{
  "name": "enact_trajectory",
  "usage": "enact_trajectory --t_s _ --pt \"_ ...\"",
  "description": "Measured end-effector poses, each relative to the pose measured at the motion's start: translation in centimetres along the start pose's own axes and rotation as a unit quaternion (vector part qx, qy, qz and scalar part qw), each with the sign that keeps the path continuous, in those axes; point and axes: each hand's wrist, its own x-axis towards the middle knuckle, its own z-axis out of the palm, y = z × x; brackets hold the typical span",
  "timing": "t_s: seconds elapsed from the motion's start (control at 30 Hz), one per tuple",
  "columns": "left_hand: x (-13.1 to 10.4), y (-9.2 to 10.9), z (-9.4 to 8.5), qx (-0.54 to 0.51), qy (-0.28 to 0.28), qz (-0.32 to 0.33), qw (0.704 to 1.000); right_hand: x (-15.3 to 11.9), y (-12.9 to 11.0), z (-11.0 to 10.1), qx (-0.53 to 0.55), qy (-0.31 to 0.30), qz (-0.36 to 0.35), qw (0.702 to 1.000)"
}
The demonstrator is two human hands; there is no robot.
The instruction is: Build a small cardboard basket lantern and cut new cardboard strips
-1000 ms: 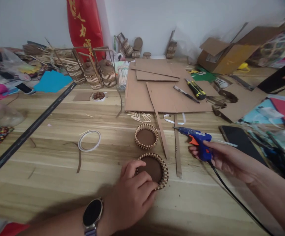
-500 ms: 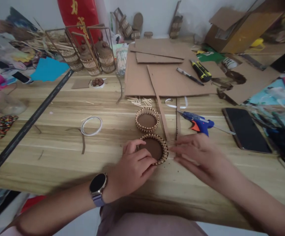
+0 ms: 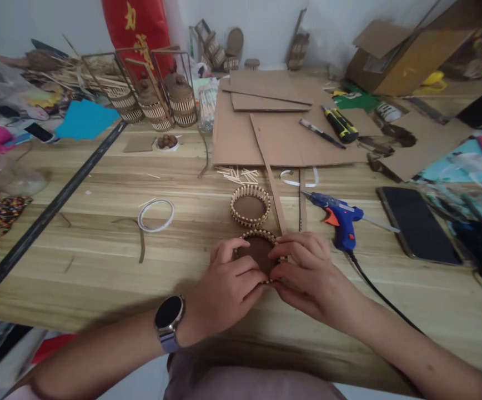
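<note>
While both hands grasp the near stick-rimmed tray (image 3: 259, 251) at the table's (image 3: 99, 278) front edge, press evenly with left hand (image 3: 228, 289) and right hand (image 3: 303, 272); avoid crushing sticks.

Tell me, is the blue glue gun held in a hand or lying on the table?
Lying on the table: the glue gun rests beside the right hand, untouched.

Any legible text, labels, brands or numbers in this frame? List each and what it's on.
Red banner: yellow characters, partly cut off by the frame, not readable.
Smartwatch: face dark, no text.
Phone: screen dark, no text.
Glue gun: no readable marking.
Utility knife: no label readable.
</note>
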Motion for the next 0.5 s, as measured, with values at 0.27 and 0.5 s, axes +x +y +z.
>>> enact_trajectory --t_s 0.27,0.5 --pt "0.0 0.1 -0.3 0.0 -0.009 -0.005 1.0 -0.2 0.1 -0.8 0.004 -0.002 -0.029 1.0" --pt "-0.3 0.3 -0.6 0.0 0.006 0.003 1.0 2.2 2.7 -3.4 0.023 0.043 0.003 0.999"
